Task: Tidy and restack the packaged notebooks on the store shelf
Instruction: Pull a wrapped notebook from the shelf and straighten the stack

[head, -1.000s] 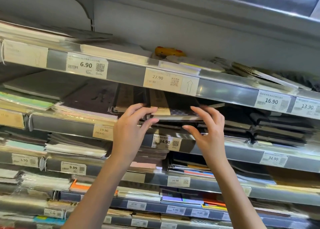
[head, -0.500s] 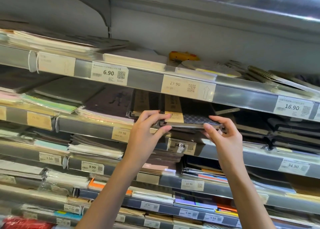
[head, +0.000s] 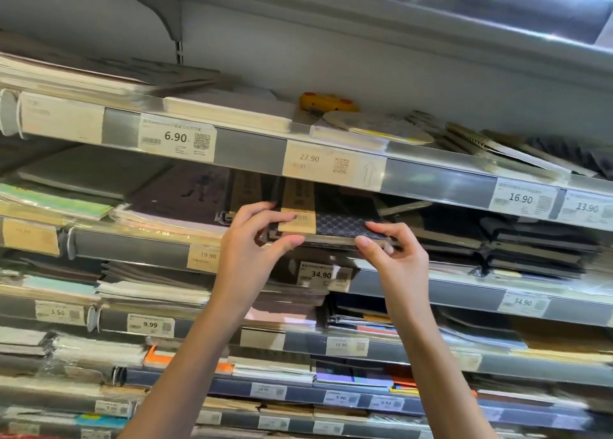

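Note:
A dark patterned packaged notebook [head: 338, 223] with a tan paper band lies at the front of the second shelf [head: 132, 246], on a stack of similar dark ones. My left hand [head: 252, 249] pinches its left front corner, thumb under and fingers on top. My right hand [head: 391, 256] grips its right front edge the same way. The notebook's back half is hidden under the top shelf's rail [head: 431, 183]. More dark packaged notebooks [head: 530, 249] are stacked unevenly to the right.
The top shelf holds white pads [head: 229, 113], a yellow object [head: 326, 102] and spiral notebooks [head: 497, 146]. Price tags line each rail, such as 34.90 [head: 320, 274]. Lower shelves carry several crowded stacks of colourful notebooks [head: 358, 375].
Both hands have stayed on the dark notebook and closed tighter on its front edge. The view has shifted, so the shelves sit further right and lower in frame.

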{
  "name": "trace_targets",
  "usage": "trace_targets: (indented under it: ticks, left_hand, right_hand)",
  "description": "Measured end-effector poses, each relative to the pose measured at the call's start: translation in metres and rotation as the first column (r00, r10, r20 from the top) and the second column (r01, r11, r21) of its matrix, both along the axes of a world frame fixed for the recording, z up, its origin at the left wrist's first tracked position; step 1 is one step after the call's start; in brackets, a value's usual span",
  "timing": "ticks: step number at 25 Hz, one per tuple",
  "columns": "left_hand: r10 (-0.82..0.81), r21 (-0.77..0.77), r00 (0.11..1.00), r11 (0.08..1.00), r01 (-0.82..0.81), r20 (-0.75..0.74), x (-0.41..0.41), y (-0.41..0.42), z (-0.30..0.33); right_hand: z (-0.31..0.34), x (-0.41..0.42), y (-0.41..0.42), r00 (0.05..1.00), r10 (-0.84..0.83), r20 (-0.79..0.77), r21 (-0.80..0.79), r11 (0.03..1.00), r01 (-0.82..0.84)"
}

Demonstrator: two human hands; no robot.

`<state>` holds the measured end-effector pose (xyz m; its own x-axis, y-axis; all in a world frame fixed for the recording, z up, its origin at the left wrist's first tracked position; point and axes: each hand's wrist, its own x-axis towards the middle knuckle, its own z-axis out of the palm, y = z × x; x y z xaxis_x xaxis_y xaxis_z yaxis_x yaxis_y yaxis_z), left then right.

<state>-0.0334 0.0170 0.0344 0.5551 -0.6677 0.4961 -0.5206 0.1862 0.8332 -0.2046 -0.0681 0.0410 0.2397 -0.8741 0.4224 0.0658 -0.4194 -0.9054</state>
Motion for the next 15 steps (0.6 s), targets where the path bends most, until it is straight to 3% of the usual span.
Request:
trace_targets:
  ticks: [5, 10, 13, 15]
  left_hand:
    - [-0.012, -0.021, 1.000, 1.000, 0.012, -0.002, -0.017, -0.010, 0.002]
    - [-0.143, 0.010, 0.988, 0.990, 0.143, 0.060, -0.053, -0.037, 0.001]
    - [-0.241, 0.047, 0.970, 0.970, 0.240, 0.022, -0.063, -0.042, 0.005]
    - [-0.233, 0.064, 0.972, 0.971, 0.230, 0.043, -0.058, -0.038, 0.009]
  right_hand:
    - [0.003, -0.016, -0.006, 1.000, -0.030, -0.003, -0.032, 0.999, 0.029]
    - [0.009, -0.059, -0.020, 0.993, -0.118, 0.013, -0.074, 0.990, 0.119]
    - [0.010, -0.075, -0.029, 0.990, -0.137, 0.038, -0.061, 0.988, 0.140]
    - [0.008, -0.084, -0.035, 0.989, -0.141, 0.048, -0.063, 0.988, 0.143]
